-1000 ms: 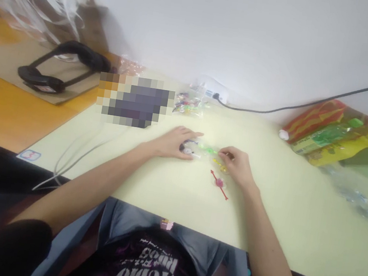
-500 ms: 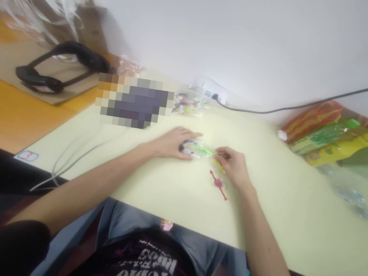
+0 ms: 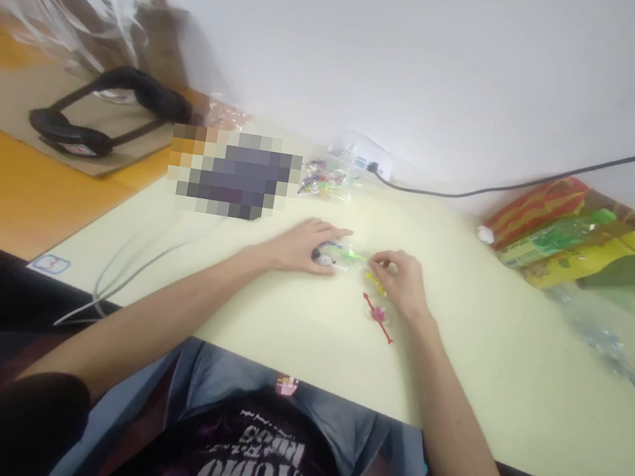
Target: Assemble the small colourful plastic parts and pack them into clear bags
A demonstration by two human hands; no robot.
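My left hand [image 3: 301, 244] rests on the pale yellow table [image 3: 293, 322] with its fingers around a small clear packet [image 3: 334, 256] that shows a black-and-white piece and a green stick. My right hand [image 3: 402, 284] pinches the packet's right end near the green stick [image 3: 355, 257]. A yellow stick [image 3: 374, 280] lies just under my right fingers. A red stick with a pink flower shape [image 3: 378, 318] lies on the table below my right hand, apart from it.
A clear bag of coloured small pieces [image 3: 324, 178] and a white power strip [image 3: 370, 160] with a black cable lie at the back. Colourful snack bags [image 3: 568, 236] and clear plastic [image 3: 606, 341] sit right. Black headset [image 3: 103, 110] on cardboard lies left; white cables [image 3: 121, 272] trail off the edge.
My right hand has slid slightly left and up along the packet toward my left hand. The left hand and the red stick stay put.
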